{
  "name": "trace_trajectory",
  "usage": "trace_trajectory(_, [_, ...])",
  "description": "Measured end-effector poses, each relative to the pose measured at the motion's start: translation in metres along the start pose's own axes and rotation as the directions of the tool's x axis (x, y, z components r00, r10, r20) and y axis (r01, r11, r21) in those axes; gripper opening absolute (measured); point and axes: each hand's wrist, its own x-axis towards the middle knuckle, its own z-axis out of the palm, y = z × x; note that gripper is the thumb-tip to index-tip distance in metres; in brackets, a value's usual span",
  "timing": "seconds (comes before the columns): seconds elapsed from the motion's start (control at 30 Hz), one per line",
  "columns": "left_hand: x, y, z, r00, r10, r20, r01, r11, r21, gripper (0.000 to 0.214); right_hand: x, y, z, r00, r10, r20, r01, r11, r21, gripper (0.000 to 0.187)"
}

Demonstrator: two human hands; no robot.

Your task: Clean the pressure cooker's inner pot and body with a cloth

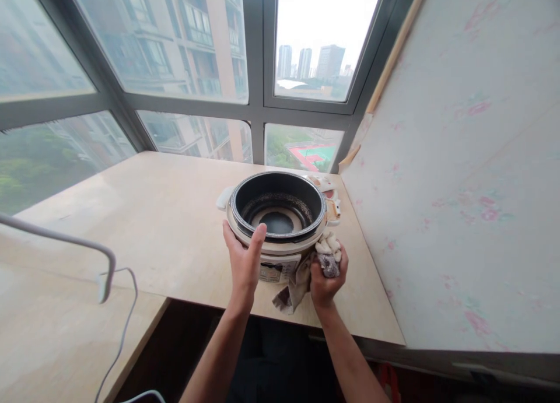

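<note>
An electric cooker (280, 262) with no lid on it stands upright near the front of the light wooden surface. Its dark inside shows, with pale worn marks around the lower wall. My left hand (243, 262) grips the cooker's front left side, the thumb raised beside the rim and the fingers along the outer wall. Bunched in my closed right hand (327, 280) is a cloth (329, 248), pale and grey-purple, close to the cooker's front right side. One end of the cloth hangs down in front of the cooker's panel.
Behind the wooden surface (144, 216) rise framed windows (258, 108). A wall with flowered paper (459, 204) bounds the right side. At the left, a grey curved tube (79, 239) and a thin cable (126, 321) reach across. The surface's front edge lies close to my arms.
</note>
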Motion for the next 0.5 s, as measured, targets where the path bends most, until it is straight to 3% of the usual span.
trace_trajectory(0.1, [0.0,0.0,0.0,1.0,-0.007,-0.007,0.008,1.0,0.022,0.088,0.027,0.02,0.002,0.976,0.218,-0.012,-0.217,0.975,0.04,0.061])
trace_trajectory(0.17, [0.0,0.0,0.0,0.999,-0.041,-0.015,0.041,0.997,0.06,0.096,0.05,0.03,0.003,0.955,0.288,0.077,-0.292,0.955,0.054,0.052])
trace_trajectory(0.27, [0.0,0.003,0.0,0.994,-0.113,-0.016,0.114,0.986,0.12,0.111,0.085,0.042,0.008,0.919,0.309,0.245,-0.338,0.937,0.087,0.04])
trace_trajectory(0.33, [0.001,0.003,0.0,0.993,-0.119,-0.018,0.12,0.984,0.132,0.113,0.101,0.046,0.015,0.905,0.306,0.296,-0.353,0.928,0.12,0.041])
trace_trajectory(0.5, [0.002,-0.002,0.003,0.999,-0.014,-0.044,0.019,0.993,0.113,0.085,0.109,0.046,0.023,0.908,0.303,0.289,-0.363,0.914,0.18,0.048])
